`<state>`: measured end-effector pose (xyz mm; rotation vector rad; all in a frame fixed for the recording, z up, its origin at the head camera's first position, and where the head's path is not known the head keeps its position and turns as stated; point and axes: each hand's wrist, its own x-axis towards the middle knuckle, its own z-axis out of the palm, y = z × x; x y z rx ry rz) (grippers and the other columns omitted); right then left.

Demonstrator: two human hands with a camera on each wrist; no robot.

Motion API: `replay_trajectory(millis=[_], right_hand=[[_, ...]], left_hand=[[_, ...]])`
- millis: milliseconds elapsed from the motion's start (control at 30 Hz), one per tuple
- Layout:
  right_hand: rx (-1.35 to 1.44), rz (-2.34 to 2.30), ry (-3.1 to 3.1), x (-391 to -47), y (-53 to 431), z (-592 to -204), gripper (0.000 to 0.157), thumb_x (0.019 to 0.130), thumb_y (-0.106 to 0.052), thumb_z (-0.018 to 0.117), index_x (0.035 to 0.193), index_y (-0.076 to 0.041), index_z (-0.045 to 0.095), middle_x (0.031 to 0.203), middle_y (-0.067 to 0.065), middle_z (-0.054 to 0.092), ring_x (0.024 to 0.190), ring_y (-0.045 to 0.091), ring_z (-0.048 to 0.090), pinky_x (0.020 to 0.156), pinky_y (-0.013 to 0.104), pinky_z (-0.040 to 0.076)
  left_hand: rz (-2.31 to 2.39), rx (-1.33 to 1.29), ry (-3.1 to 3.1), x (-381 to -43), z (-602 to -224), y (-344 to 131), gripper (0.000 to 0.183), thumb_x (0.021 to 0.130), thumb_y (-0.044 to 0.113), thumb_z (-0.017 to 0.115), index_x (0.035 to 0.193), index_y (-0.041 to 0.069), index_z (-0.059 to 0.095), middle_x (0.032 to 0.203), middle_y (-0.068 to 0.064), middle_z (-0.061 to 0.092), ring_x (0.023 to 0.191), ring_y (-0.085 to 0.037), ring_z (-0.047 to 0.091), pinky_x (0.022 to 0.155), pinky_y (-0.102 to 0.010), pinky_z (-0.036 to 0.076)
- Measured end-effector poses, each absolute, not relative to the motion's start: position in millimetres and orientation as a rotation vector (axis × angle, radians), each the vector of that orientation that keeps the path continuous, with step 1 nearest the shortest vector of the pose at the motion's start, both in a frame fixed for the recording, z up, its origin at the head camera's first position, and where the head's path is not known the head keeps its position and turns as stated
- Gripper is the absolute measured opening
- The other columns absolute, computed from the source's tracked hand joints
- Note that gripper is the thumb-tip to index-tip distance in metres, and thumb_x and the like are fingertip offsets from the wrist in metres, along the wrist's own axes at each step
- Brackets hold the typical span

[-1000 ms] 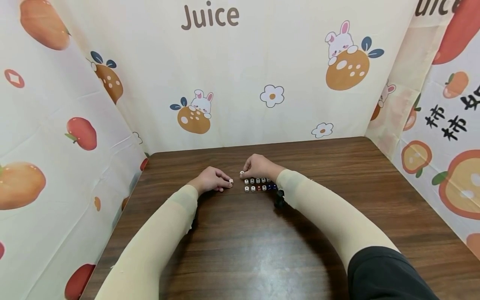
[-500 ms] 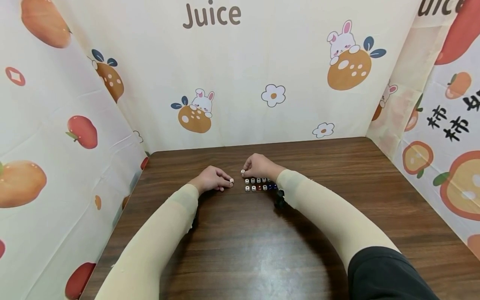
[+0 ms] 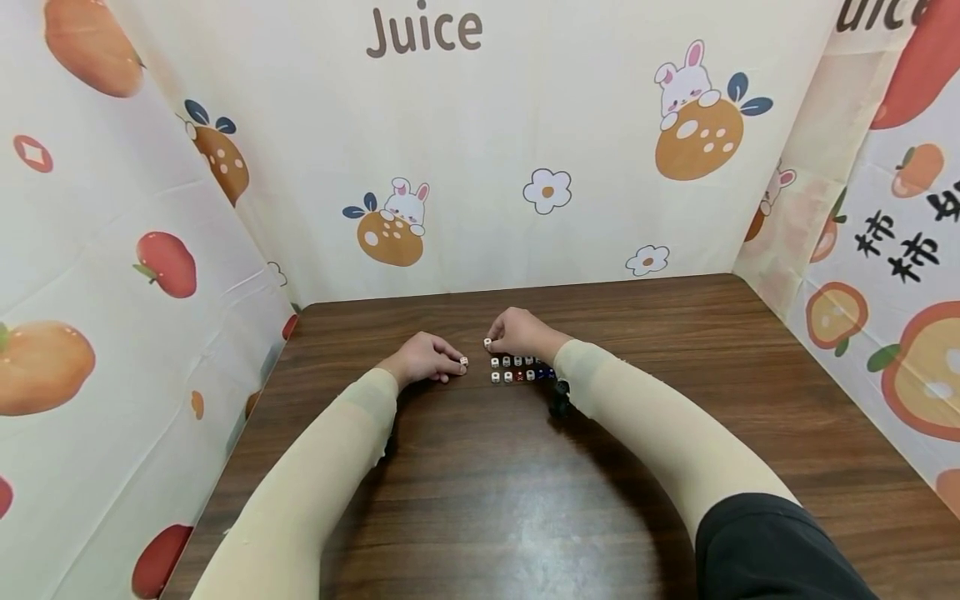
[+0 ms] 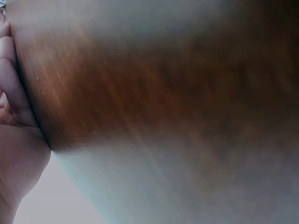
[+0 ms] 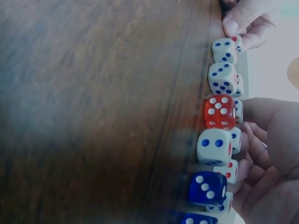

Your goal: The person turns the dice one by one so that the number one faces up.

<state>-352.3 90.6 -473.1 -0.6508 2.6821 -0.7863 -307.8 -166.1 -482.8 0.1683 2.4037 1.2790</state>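
Note:
Near the back of the table, my left hand [image 3: 423,358] pinches a white die [image 3: 463,361] between thumb and fingertips. My right hand [image 3: 521,332] reaches over from the right and pinches another white die [image 3: 487,342], just behind two rows of dice. In the right wrist view, the front row holds white dice [image 5: 223,78], a red die [image 5: 219,112] and blue dice [image 5: 208,188]. Behind it stands a second row of white dice [image 5: 226,171], partly hidden. The right forearm covers the rows' right end in the head view. The left wrist view shows mostly blurred tabletop and curled fingers [image 4: 11,84].
The brown wooden table [image 3: 450,483] carries the dice rows. Fabric printed with fruit and rabbits hangs as a back wall [image 3: 480,125] and along both sides. A dark object [image 3: 559,398] sits at the right wrist.

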Motion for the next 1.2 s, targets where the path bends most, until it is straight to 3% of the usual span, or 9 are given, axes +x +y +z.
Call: replay_trajectory(millis=[267,833,1200], right_hand=[[-0.597,-0.877,2.702,-358,110,-468,0.017,0.105,-0.026,0.083,0.11,-0.01,0.089,0.104,0.003,0.086,0.093,0.017,0.076,0.088,0.035,0.063],[-0.453,-1.045,2.717,-350,209,-472,0.021,0.105,-0.023,0.083,0.114,-0.004,0.088,0.095,0.006,0.085,0.076,0.012,0.068,0.072,0.028,0.057],[-0.598,-0.961,2.71,-335,239,-481,0.011,0.102,-0.019,0.086,0.104,-0.009,0.091,0.082,-0.005,0.082,0.074,0.009,0.062,0.075,0.027,0.052]], left_hand=[[1.277,0.166,2.399,-308,-482,-165,0.019,0.097,0.02,0.092,0.113,0.009,0.09,0.105,-0.003,0.087,0.07,-0.007,0.07,0.068,-0.023,0.06],[1.285,0.152,2.399,-308,-483,-166,0.019,0.098,0.017,0.092,0.114,0.008,0.089,0.112,-0.007,0.087,0.07,-0.008,0.071,0.069,-0.024,0.06],[1.29,0.163,2.383,-311,-484,-166,0.021,0.096,0.02,0.093,0.114,0.009,0.09,0.11,-0.006,0.087,0.07,-0.008,0.071,0.069,-0.024,0.06]])
